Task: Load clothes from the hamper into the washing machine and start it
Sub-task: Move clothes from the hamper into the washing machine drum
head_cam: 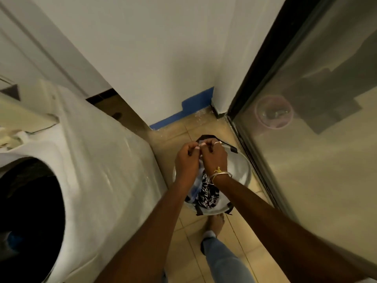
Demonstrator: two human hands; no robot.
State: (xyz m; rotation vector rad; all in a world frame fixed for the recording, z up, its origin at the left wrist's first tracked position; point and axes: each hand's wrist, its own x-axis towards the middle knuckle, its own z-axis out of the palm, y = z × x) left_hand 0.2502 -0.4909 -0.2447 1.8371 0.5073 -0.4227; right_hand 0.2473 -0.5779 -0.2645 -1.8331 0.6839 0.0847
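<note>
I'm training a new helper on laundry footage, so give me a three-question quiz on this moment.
1. True or false: the washing machine has its drum opening uncovered.
2. Where does the hamper stand? A) on top of the machine B) on the tiled floor between machine and glass door C) inside the drum
3. What do the left hand and right hand grip above the hamper?

Key: 1 true; 2 B; 3 clothes, a patterned black-and-white piece and a pale blue one, lifted together.

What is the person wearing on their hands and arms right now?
Both forearms are bare, no sleeves. The right hand has a silver ring on one finger; its wrist carries thin silver bangles and a yellow thread. The left hand shows light-painted nails, no jewellery visible.
</note>
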